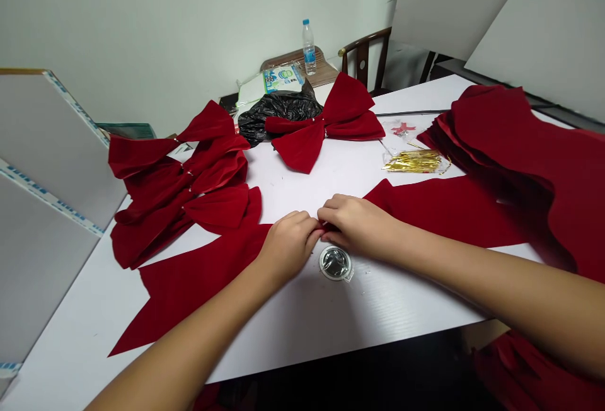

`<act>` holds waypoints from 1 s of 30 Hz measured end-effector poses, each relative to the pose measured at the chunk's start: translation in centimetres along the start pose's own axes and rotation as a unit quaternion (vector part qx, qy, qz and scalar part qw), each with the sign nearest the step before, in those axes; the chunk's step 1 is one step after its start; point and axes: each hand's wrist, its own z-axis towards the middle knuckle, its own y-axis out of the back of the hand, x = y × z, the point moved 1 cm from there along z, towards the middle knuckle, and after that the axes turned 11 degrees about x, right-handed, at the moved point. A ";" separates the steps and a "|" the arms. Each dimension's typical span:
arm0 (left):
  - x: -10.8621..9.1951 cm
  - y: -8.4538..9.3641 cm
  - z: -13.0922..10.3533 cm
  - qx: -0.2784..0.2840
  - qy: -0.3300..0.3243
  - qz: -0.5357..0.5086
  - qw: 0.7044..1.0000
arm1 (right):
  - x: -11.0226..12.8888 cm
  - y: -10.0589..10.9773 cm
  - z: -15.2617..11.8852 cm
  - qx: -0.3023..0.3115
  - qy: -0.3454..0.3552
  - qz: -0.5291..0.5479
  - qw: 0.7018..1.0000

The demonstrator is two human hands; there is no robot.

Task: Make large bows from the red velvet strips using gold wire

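A long strip of red velvet fabric with a notched left end lies across the white table. Its middle is bunched between my left hand and my right hand, both closed on it with fingertips meeting. What else the fingers may pinch is hidden. Just below them sits a small round dark disc with a pale rim, under clear plastic. To the right, the strip runs toward a stack of cut red fabric.
Several red bows are piled at left; another bow lies against a black plastic bag. Gold twist ties lie at right-centre. A water bottle stands behind. White panels border the table's left side.
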 end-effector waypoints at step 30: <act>1.8 -1.2 -0.9 -0.065 -0.071 -0.105 0.990 | -2.5 -3.2 -0.1 -0.137 0.104 0.036 0.985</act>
